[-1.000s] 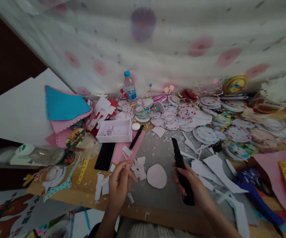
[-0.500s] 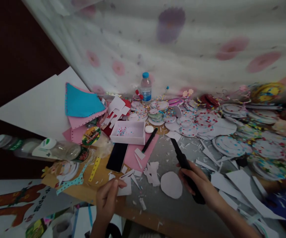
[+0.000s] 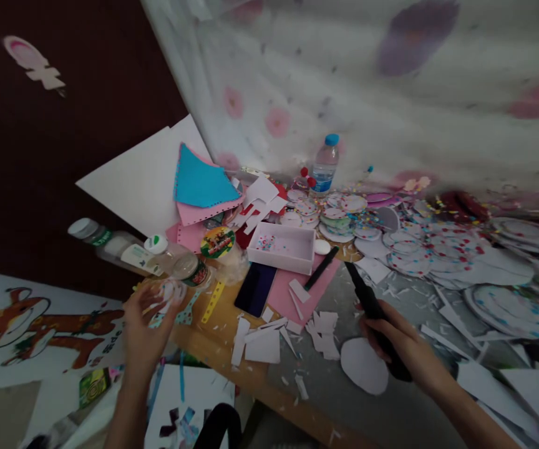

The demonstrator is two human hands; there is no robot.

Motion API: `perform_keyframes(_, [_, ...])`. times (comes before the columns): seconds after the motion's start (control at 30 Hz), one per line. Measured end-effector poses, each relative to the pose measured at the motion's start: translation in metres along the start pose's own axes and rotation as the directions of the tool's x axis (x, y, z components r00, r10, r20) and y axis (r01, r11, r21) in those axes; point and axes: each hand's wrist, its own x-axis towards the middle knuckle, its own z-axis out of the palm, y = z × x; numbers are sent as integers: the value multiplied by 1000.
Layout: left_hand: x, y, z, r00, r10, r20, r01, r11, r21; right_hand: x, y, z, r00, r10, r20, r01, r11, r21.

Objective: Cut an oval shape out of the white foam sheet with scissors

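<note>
My right hand (image 3: 388, 337) is wrapped round a black utility knife (image 3: 372, 299), its narrow tip pointing away over the grey work surface. A white, roughly round cutout (image 3: 364, 366) lies flat just beside that hand. Over at the left edge of the table, my left hand (image 3: 150, 318) reaches among small white round pieces (image 3: 170, 292), fingers curved and apart around them. Whether it grips one cannot be made out. Close by lie a teal dotted ribbon (image 3: 186, 310) and a yellow dotted strip (image 3: 213, 302).
Plastic bottles (image 3: 188, 268) lie behind my left hand. A phone (image 3: 255, 289), a white tray (image 3: 282, 251) and a black pen-like tool (image 3: 322, 268) occupy the middle. Stacks of decorated discs (image 3: 407, 249) line the back right. Paper scraps (image 3: 263, 346) litter the table; a water bottle (image 3: 325, 165) stands behind.
My left hand has moved left from the paper scraps to the small white round pieces, and its fingers have spread. The view has turned left. My right hand still holds the knife.
</note>
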Motion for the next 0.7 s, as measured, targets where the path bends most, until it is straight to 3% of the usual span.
perform_keyframes(0.13, [14,8,51,998,31,-56,-30,999,23,-1,-4,11,1000,-26,15,27,998,-49])
perform_keyframes(0.23, [18,15,67,997,2,-80,5,996,89,-4,1,7,998,-53,20,54,996,-68])
perform_keyframes(0.5, [3,12,40,994,-46,-96,71,962,264,-6,17,-24,993,-37,-109,30,997,-67])
perform_keyframes(0.7, [6,3,48,985,-8,-172,45,976,214,-7,22,-23,993,-57,-105,48,995,-83])
